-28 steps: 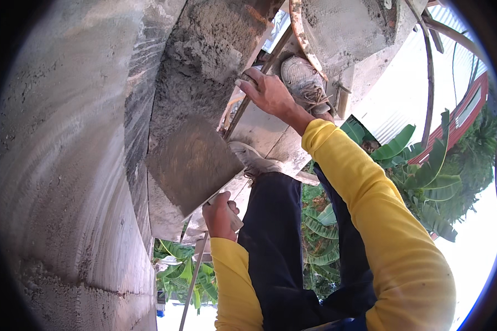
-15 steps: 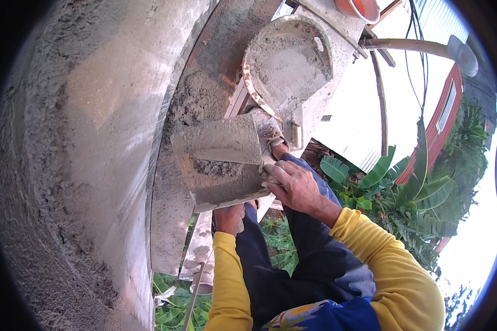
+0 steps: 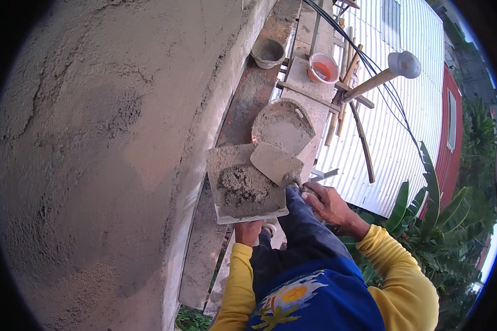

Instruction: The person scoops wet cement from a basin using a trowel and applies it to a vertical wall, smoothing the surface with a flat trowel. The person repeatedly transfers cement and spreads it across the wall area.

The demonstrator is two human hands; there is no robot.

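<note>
My left hand (image 3: 249, 232) is under a square plasterer's hawk (image 3: 226, 156) and carries it level; its fingers and the handle are mostly hidden. A heap of wet grey mortar (image 3: 242, 186) lies on the board. Closed round the handle of a plastering trowel (image 3: 276, 165) is my right hand (image 3: 332, 206), at the board's right side. The trowel's broad grey blade lies over the hawk's far right corner, beside the heap. To my left rises a wall (image 3: 116, 187) coated in grey plaster, part smooth and part rough.
Just beyond the hawk, a round mortar tub (image 3: 254, 134) stands on scaffold planks (image 3: 201, 251). Farther off are a dark bucket (image 3: 268, 63) and an orange-and-white bucket (image 3: 313, 70). A wooden post (image 3: 373, 85), hanging cables and a corrugated metal roof (image 3: 392, 182) lie to the right.
The trowel has moved to the hawk's far right corner, baring the mortar heap. My right hand has shifted right. The view has swung, showing more wall and the farther buckets.
</note>
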